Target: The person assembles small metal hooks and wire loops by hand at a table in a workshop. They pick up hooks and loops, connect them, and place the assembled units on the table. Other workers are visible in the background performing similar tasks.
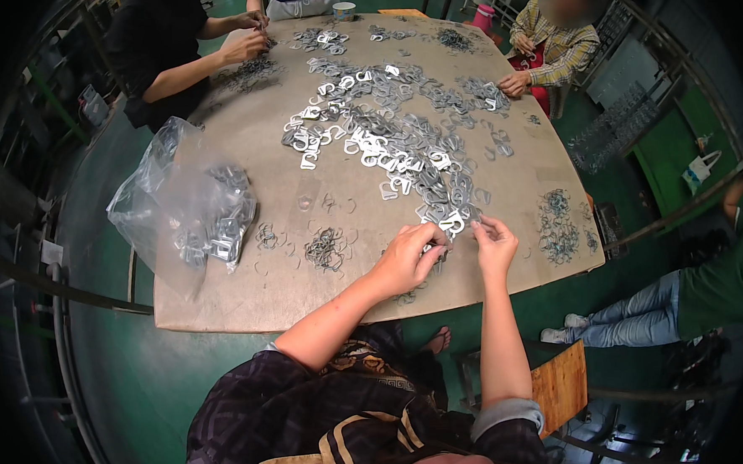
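Observation:
My left hand rests on the brown table near its front edge, fingers curled around small shiny metal pieces. My right hand is just to its right, fingertips pinching at a metal piece; what it holds is too small to make out. Both hands touch the near end of a long heap of silver metal clips that runs up the middle of the table. A small pile of thin wire rings lies left of my left hand.
A clear plastic bag of metal parts lies at the table's left edge. Another wire pile sits at the right edge. One person works at the far left, another at the far right. A person's legs stretch out on the green floor.

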The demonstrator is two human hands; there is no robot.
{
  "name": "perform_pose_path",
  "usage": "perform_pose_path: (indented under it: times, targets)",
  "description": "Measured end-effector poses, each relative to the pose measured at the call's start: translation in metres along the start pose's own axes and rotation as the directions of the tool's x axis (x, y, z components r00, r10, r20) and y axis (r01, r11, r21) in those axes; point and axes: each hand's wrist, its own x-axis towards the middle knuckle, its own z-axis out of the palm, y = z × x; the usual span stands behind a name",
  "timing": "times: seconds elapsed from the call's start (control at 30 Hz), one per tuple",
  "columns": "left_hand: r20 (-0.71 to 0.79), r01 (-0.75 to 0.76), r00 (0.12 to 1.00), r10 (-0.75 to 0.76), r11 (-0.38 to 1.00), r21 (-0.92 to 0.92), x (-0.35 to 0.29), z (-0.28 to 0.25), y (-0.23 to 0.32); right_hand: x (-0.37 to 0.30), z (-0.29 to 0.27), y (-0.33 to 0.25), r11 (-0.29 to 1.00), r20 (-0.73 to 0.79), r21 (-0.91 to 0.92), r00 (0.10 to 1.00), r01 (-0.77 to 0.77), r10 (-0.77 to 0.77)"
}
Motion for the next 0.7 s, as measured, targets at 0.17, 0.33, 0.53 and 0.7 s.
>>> perform_pose_path:
  times: [0.17,0.33,0.53,0.7]
  targets:
    - [0.011,-0.016,1.0,0.015,0.998,0.067,-0.001,0.002,-0.002,-0.027,0.01,-0.054,0.95,0.192,0.261,0.974,-0.172,0.123]
    - [-0.047,-0.04,0.998,0.047,0.988,0.148,0.001,0.002,0.013,-0.039,0.005,-0.063,0.983,0.157,0.18,0.988,-0.041,0.012]
    - [-0.082,-0.058,0.994,0.078,0.973,0.224,0.0,0.004,0.015,-0.05,0.015,-0.083,0.993,0.1,0.11,0.994,0.036,-0.047]
    - [-0.075,-0.056,0.995,0.071,0.981,0.183,-0.006,-0.009,0.007,-0.053,0.022,-0.074,0.991,0.101,0.041,0.986,0.129,-0.133]
